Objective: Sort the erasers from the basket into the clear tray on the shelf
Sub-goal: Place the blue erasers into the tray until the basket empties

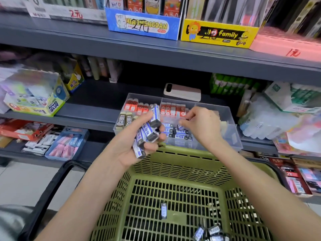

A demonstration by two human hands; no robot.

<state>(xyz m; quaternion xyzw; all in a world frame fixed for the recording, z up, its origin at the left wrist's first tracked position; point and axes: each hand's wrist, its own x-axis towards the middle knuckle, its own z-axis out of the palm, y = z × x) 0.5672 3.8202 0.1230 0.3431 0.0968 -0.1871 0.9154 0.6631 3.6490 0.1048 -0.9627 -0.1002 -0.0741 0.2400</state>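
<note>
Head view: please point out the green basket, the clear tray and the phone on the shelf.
green basket (182, 171): head view, its far slatted wall.
clear tray (231, 136): head view, its bare right wall.
phone (182, 92): head view, middle of its back.

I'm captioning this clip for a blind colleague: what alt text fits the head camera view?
A person's left hand grips a bunch of blue-and-white erasers while the right hand reaches over a compartment of matching erasers in the clear tray on a shop shelf. Below, a green basket holds a few more.
</note>
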